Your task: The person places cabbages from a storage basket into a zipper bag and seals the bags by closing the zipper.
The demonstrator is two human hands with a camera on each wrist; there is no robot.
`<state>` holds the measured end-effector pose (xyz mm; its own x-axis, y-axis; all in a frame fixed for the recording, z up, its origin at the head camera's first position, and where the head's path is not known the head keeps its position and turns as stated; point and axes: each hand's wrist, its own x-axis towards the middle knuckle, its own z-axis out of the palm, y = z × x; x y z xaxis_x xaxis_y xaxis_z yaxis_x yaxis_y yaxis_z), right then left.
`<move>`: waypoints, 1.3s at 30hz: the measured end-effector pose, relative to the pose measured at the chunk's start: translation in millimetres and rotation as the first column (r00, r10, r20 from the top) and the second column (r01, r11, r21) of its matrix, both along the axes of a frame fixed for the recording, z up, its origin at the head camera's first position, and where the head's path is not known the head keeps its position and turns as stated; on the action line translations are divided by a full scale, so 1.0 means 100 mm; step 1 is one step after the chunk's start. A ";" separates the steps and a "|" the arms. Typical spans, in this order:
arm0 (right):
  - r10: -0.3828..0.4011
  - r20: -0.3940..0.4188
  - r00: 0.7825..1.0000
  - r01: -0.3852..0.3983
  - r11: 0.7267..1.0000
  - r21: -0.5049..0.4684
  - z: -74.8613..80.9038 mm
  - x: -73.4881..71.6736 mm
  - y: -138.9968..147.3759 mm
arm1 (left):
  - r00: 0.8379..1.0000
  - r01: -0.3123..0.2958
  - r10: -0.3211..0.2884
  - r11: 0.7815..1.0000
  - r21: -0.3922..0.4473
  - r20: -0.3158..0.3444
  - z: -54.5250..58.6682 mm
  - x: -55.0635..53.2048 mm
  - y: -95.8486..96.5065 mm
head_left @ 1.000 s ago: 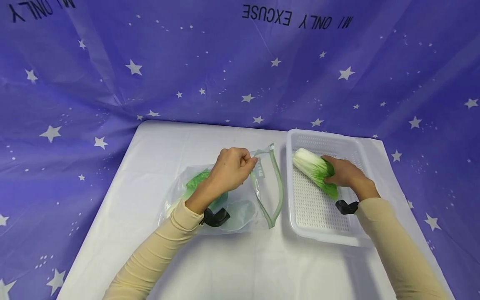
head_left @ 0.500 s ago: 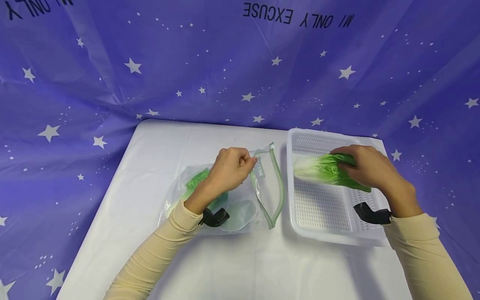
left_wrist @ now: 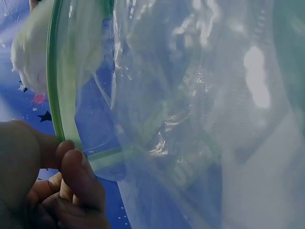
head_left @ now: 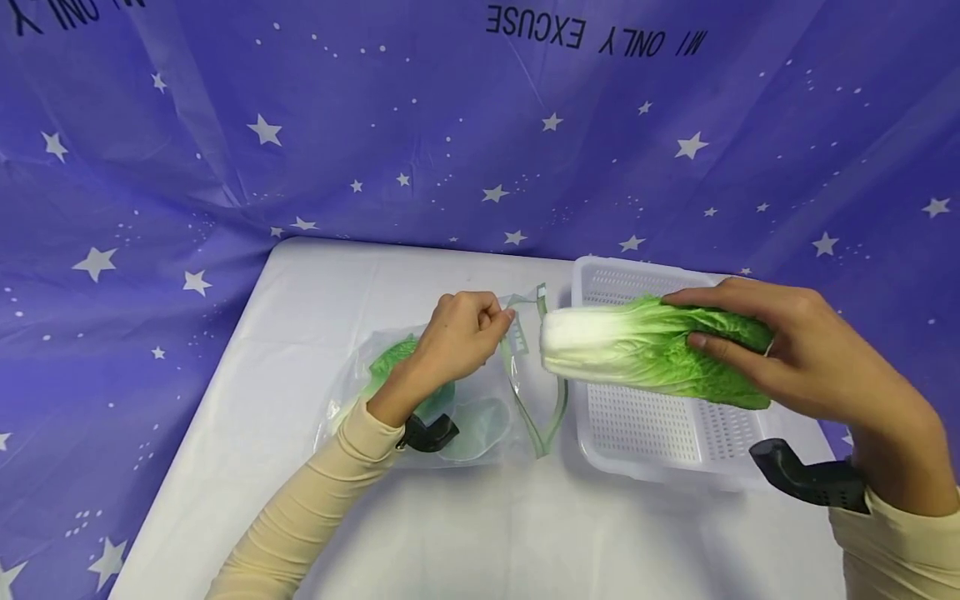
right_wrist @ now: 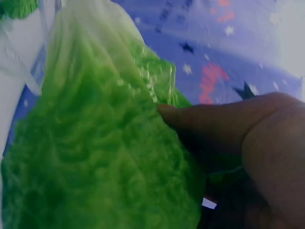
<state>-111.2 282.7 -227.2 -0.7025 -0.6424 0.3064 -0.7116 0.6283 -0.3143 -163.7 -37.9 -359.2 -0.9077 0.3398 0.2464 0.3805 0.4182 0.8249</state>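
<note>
In the head view my right hand (head_left: 787, 350) grips a napa cabbage (head_left: 637, 346) by its green leafy end. The cabbage lies level above the white basket (head_left: 637, 475), its white base pointing left at the mouth of a clear zip bag (head_left: 480, 454). My left hand (head_left: 461, 337) pinches the bag's green-edged rim between thumb and fingers, as the left wrist view shows at the green zip strip (left_wrist: 55, 86). A green leafy vegetable (head_left: 393, 358) lies inside the bag, partly hidden by my left arm. Leaves (right_wrist: 95, 143) fill much of the right wrist view, with my thumb (right_wrist: 205, 119) against them.
The perforated basket stands right of the bag on a white-covered table (head_left: 480, 533). Behind the table hangs a purple sheet with stars (head_left: 420, 125). Black wrist cameras (head_left: 810, 475) protrude below both hands.
My right hand has lifted the napa cabbage out of the basket and turned it level, with its base now further left by the bag's mouth. The left hand has stayed on the rim.
</note>
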 end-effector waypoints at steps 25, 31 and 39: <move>0.236 0.062 0.970 -0.243 0.958 0.155 -0.42 0.02 -1.06 | 0.987 0.101 -0.084 0.987 0.125 -0.134 0.14 0.12 0.00; 0.189 -0.224 0.956 -0.177 0.981 0.076 -0.50 0.06 -1.11 | 0.984 0.075 -0.047 0.985 0.156 -0.173 0.18 0.12 -0.05; 0.299 -0.194 0.934 -0.296 0.954 0.047 -0.80 0.09 -1.19 | 0.984 0.092 -0.064 0.982 0.165 -0.168 0.19 0.15 -0.07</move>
